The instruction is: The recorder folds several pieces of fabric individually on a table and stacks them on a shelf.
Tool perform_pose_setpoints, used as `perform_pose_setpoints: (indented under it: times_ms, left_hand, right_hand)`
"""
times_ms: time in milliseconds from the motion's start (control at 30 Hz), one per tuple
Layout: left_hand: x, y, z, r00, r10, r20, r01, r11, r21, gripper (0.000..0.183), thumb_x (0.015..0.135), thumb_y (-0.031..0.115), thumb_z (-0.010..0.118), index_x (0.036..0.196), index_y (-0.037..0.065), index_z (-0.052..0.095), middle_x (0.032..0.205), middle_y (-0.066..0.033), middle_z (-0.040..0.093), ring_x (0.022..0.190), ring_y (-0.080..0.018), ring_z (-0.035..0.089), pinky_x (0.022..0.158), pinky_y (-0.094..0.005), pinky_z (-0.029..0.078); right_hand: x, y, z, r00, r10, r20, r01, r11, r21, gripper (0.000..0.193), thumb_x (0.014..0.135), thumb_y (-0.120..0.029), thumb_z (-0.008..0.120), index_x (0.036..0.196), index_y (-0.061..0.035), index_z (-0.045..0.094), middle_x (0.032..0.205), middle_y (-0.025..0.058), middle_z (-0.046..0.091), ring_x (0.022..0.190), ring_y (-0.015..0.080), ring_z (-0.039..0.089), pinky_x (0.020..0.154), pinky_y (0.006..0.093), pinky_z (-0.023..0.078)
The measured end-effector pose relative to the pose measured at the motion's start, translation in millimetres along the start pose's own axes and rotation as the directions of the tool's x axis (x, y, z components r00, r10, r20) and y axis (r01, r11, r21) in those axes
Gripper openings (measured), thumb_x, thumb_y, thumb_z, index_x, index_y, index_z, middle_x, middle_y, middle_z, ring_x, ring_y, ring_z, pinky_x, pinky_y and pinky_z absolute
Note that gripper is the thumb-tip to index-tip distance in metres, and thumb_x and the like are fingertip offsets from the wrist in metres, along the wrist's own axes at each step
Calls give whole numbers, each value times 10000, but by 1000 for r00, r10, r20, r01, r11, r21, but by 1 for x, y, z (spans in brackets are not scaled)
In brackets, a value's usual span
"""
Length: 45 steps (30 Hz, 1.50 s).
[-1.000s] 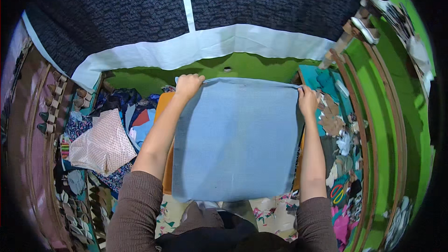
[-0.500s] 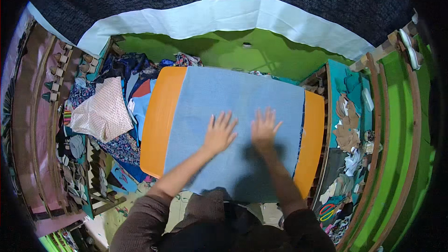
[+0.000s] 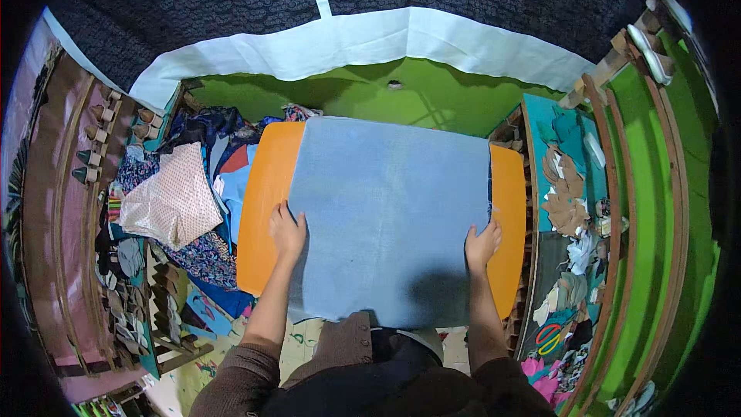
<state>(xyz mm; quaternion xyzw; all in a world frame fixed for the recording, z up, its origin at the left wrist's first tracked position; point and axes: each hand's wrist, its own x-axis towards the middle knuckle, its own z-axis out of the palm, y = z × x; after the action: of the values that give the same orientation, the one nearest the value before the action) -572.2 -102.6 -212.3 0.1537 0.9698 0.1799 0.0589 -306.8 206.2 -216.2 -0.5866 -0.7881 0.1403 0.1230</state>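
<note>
A light blue cloth [image 3: 378, 201] is spread over an orange tabletop [image 3: 261, 177], with orange showing on both sides. At the cloth's left edge rests my left hand [image 3: 288, 233], its thumb apart from the fingers, on the border between cloth and orange surface. My right hand [image 3: 482, 245] lies across the opposite edge in the same way, thumb toward the cloth. Both hands look open. Part of a dark strip [image 3: 489, 189] shows along the cloth's right edge. A shadow falls on the cloth near my right forearm.
Left of the table lie heaped fabrics, with a pale dotted cloth [image 3: 177, 197] on top. The right-hand shelf [image 3: 542, 220] bears brown and white scraps and scissors [image 3: 549, 338] with red and yellow handles. Behind stands a green wall [image 3: 324, 93] under a dark, white-edged curtain [image 3: 463, 35].
My hands have moved apart, from flat on the middle of the cloth to its left and right edges. The view has shifted slightly.
</note>
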Motion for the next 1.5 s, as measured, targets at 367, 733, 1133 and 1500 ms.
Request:
perform_pose_setpoints:
  times_ms: [367, 733, 1133, 1500]
  left_hand:
    - [32, -30, 1, 991, -60, 120, 103, 913, -394, 350, 798, 228, 620, 991, -61, 581, 911, -243, 621, 907, -376, 595, 778, -395, 467]
    - [32, -50, -46, 999, -36, -23, 4, 620, -784, 239, 817, 186, 637, 893, -32, 574, 733, -66, 538, 730, -173, 530, 705, -275, 435]
    - [25, -4, -167, 929, 155, -337, -364, 205, -908, 250, 868, 160, 591, 1046, -15, 572, 1200, -65, 508, 977, -116, 507, 864, -238, 385]
    - [-47, -45, -186, 877, 134, -462, -481, 267, -835, 268, 879, 164, 585, 1081, -10, 579, 970, -36, 609, 906, -85, 523, 820, -216, 396]
  right_hand:
    - [7, 20, -2, 908, 26, 418, -290, 760, 582, 521, 806, -132, 614, 1228, 96, 411, 1197, 211, 514, 1089, 298, 504, 928, 356, 382]
    - [-22, -1, -65, 974, -101, 202, -141, 426, 894, 393, 863, -192, 591, 1146, 64, 500, 1163, 129, 525, 1030, 186, 506, 885, 323, 401]
    - [-9, -44, -156, 954, -155, -258, 296, 325, 898, 295, 876, -192, 582, 1038, 55, 586, 1382, 32, 341, 1096, 131, 453, 917, 256, 351]
    - [-72, -26, -189, 924, -170, -344, 378, 251, 891, 234, 885, -198, 579, 992, 10, 598, 912, 9, 591, 863, 92, 515, 803, 241, 398]
